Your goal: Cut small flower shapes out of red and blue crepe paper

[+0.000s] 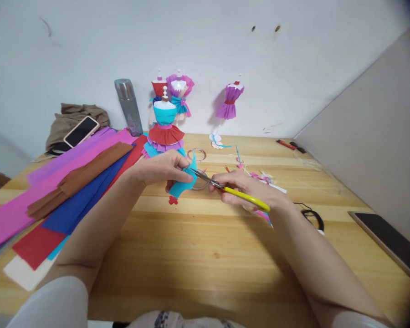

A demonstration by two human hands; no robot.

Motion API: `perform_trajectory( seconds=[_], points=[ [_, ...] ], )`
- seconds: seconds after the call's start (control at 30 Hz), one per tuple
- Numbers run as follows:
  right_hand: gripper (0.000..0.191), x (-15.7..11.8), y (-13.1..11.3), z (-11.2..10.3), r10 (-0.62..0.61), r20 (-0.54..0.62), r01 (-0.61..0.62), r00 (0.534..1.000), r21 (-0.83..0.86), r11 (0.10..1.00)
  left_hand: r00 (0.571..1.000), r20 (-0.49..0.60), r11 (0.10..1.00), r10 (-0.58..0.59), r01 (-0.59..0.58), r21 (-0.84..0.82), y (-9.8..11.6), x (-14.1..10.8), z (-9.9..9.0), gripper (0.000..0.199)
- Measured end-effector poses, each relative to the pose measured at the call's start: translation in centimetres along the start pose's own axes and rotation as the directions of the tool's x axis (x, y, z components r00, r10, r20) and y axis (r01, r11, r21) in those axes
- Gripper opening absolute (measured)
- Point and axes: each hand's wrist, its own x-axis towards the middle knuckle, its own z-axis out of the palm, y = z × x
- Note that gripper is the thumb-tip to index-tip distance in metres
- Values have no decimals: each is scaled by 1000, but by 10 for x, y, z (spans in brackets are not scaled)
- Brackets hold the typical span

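Observation:
My left hand pinches a small piece of turquoise crepe paper above the middle of the table. Yellow-handled scissors are in my right hand, their blades pointing left and meeting the paper's right edge. Just below the paper lies a small red paper flower shape. Behind my left hand stands a small dress form wearing a turquoise top and a layered red, purple and turquoise skirt. A roll of tape is partly hidden behind the scissors.
Stacked crepe paper strips cover the left side. A phone rests on brown cloth near a flask. More dress forms, one in purple, stand by the wall. Paper scraps lie right; a dark tablet-like device sits far right.

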Motion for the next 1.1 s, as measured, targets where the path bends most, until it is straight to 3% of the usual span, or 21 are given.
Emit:
perform_trajectory(
  seconds=[0.2, 0.37, 0.67, 0.77, 0.87, 0.93, 0.97, 1.03, 1.1],
  points=[
    [36, 1, -1, 1, -6, -2, 6, 1000, -16, 1000, 1000, 12, 1000, -4, 4, 3, 0, 0, 0, 20],
    [44, 4, -6, 3, 64, 46, -63, 997, -4, 998, 998, 61, 1000, 2, -2, 6, -2, 0, 1, 24],
    [45, 5, -1, 4, 116, 44, -116, 992, -3, 993, 999, 35, 1000, 3, -3, 1, 1, 0, 0, 18],
    [43, 3, -3, 3, 152, -10, -152, 988, 25, 988, 997, 71, 1000, 1, -2, 13, 0, 0, 0, 23],
    [46, -3, -8, -6, 255, -85, -254, 963, 30, 967, 999, 25, 1000, -21, 21, 10, 1, -2, 0, 23],
    [50, -11, -11, -19, 368, -143, -377, 919, -41, 925, 1000, -20, 1000, -16, 16, 17, 3, -4, 0, 24],
    [47, -15, -11, -27, 451, -184, -474, 874, -108, 874, 999, -32, 1000, -7, 8, 26, 4, -5, 0, 26],
    [40, -26, -8, -44, 659, -247, -704, 710, -290, 649, 999, -29, 999, 14, -13, 42, 6, -7, 0, 29],
    [34, -37, -2, -60, 789, -319, -818, 524, -447, 362, 1000, -16, 999, 26, -25, 46, 7, -7, 1, 29]
  ],
)
